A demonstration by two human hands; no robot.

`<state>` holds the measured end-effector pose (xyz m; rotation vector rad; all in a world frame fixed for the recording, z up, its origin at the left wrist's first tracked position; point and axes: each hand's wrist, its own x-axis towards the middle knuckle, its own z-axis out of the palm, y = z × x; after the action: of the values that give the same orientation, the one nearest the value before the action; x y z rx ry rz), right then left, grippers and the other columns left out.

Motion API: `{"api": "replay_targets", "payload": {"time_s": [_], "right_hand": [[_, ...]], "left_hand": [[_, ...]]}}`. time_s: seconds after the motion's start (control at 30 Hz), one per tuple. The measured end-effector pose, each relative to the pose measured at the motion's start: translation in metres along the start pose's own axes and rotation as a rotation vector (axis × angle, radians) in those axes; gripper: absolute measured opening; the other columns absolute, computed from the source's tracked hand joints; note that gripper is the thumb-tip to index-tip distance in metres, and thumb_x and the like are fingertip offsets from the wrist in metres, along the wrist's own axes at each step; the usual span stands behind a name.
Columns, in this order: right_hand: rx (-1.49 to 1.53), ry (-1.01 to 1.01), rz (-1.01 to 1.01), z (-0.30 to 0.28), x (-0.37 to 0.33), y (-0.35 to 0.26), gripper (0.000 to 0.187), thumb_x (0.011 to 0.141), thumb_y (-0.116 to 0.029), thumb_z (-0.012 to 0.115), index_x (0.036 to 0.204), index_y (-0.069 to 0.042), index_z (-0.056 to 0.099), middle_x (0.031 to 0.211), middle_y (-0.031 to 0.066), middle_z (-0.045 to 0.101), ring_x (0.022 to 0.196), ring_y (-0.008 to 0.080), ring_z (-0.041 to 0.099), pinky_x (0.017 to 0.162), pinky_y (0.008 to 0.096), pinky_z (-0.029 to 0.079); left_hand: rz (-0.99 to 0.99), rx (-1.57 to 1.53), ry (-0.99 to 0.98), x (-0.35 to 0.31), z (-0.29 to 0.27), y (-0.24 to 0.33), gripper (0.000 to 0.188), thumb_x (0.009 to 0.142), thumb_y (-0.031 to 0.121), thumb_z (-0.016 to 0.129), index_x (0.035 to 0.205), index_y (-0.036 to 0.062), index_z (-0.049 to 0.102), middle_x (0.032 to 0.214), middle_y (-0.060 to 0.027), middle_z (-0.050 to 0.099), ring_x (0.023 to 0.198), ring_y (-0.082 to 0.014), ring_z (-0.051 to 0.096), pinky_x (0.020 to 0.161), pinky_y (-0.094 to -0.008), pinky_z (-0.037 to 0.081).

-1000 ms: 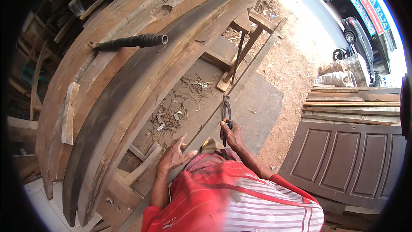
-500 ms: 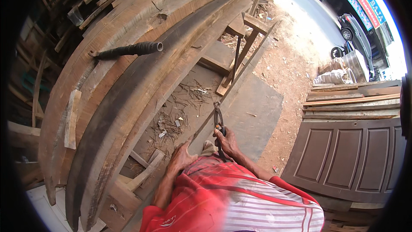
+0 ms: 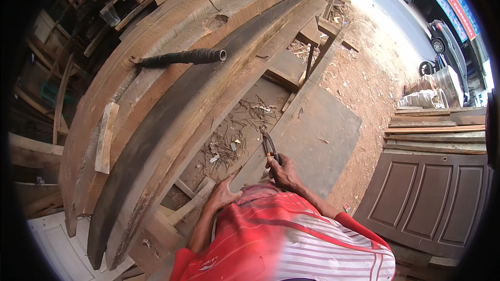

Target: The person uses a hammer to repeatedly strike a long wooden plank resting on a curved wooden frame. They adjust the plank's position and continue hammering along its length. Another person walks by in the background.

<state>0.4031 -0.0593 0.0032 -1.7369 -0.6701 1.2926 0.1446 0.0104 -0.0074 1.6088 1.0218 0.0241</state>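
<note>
A long narrow wooden plank [image 3: 297,103] slants from my lap toward the far right. My right hand [image 3: 284,173] is closed round the handles of metal pincers [image 3: 266,140], whose jaw end points away from me over the plank. Whether the jaws touch the wood or hold anything, I cannot tell. Near my lap, my left hand [image 3: 224,193] curls round the plank's near left edge, some of its fingers hidden. Thin rusty nail-like pieces [image 3: 227,143] lie scattered with scraps just left of the plank.
Large curved timbers [image 3: 172,109] fill the left side, with a dark wrapped pipe [image 3: 182,58] sticking out. A grey flat sheet [image 3: 325,130] lies right of the plank. Farther right are a brown panelled door [image 3: 424,198] and stacked boards [image 3: 437,130]. Parked vehicles [image 3: 445,47] stand by the road.
My view has swung, so the surroundings sit farther right. The plank has shifted and covers more of the timber crosspiece behind it. The pincers have moved left relative to the ground, still in my right hand.
</note>
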Motion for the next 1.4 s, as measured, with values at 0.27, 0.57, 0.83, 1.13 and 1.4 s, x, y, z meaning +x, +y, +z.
{"api": "replay_targets", "payload": {"time_s": [0.27, 0.57, 0.83, 1.13, 1.4], "right_hand": [[-0.049, 0.022, -0.037, -0.005, 0.0, 0.0, 0.043, 0.102, -0.039, 0.063, 0.115, 0.002, 0.062, 0.082, 0.0046, 0.066, 0.065, 0.0122, 0.06, 0.057, 0.0302, 0.049], [-0.037, -0.057, 0.031, -0.051, 0.003, 0.018, 0.033, 0.105, -0.03, 0.062, 0.117, 0.001, 0.061, 0.085, 0.003, 0.065, 0.065, 0.0095, 0.059, 0.056, 0.0268, 0.049], [0.039, -0.111, -0.06, -0.127, 0.034, -0.012, 0.038, 0.104, -0.031, 0.062, 0.115, 0.005, 0.059, 0.082, 0.0066, 0.066, 0.064, 0.0137, 0.063, 0.057, 0.0313, 0.051], [0.094, 0.007, -0.168, -0.251, 0.078, -0.046, 0.038, 0.104, -0.028, 0.063, 0.123, 0.004, 0.056, 0.086, 0.0079, 0.067, 0.063, 0.0132, 0.062, 0.057, 0.0285, 0.05], [0.177, 0.116, -0.202, -0.27, 0.115, -0.048, 0.044, 0.103, -0.029, 0.064, 0.129, 0.006, 0.055, 0.087, 0.0096, 0.068, 0.063, 0.0137, 0.064, 0.055, 0.0278, 0.051]], "left_hand": [[-0.042, 0.046, 0.017, 0.0, -0.003, 0.0, 0.092, 0.074, 0.039, 0.083, 0.152, 0.0075, 0.047, 0.144, -0.0235, 0.058, 0.134, -0.0371, 0.056, 0.112, -0.0426, 0.044], [-0.179, 0.091, -0.02, 0.007, -0.002, 0.004, 0.098, 0.07, 0.048, 0.088, 0.145, -0.0046, 0.051, 0.14, -0.0274, 0.059, 0.134, -0.038, 0.055, 0.112, -0.0439, 0.044], [-0.098, 0.23, 0.43, 0.057, 0.032, 0.086, 0.09, 0.082, 0.058, 0.076, 0.144, -0.0029, 0.053, 0.138, -0.0283, 0.059, 0.129, -0.0412, 0.057, 0.109, -0.0485, 0.045], [-0.223, 0.492, 0.681, 0.119, 0.09, 0.115, 0.07, 0.094, 0.063, 0.059, 0.131, 0.0032, 0.064, 0.123, -0.0259, 0.067, 0.114, -0.0433, 0.065, 0.098, -0.051, 0.049], [-0.162, 0.079, 0.939, 0.163, 0.077, 0.135, 0.051, 0.099, 0.043, 0.064, 0.13, 0.0031, 0.064, 0.112, -0.0196, 0.071, 0.106, -0.037, 0.068, 0.094, -0.0459, 0.051]]}}
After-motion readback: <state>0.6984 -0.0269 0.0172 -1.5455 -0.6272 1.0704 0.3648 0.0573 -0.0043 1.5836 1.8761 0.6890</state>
